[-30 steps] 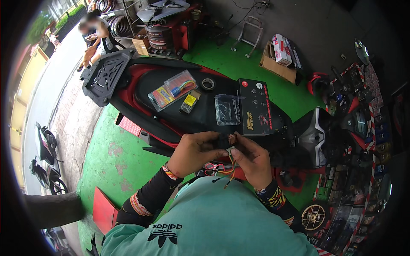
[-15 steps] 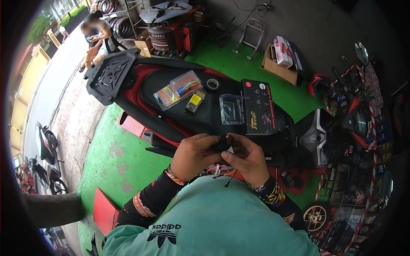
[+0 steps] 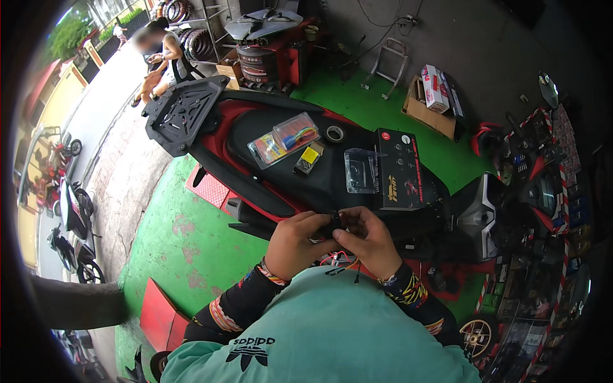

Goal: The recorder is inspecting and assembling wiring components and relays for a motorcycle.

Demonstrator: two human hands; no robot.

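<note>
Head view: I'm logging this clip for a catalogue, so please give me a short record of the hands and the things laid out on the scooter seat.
left hand: closed around a small dark part with wires
right hand: fingers pinching the same part
wires: red and orange, hanging below the hands
scooter seat: black, used as a work surface
on the seat: black box, clear packet, clear case, roll of tape
floor: green

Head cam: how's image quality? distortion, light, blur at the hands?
Head view: strong fisheye, black vignette ring, the scooter seat bowing toward the rim. Even daylight, no hard shadows, mild sheen on the clear plastic case. Left hand and right hand are reasonably sharp; the small dark part between them is unresolved.
</note>
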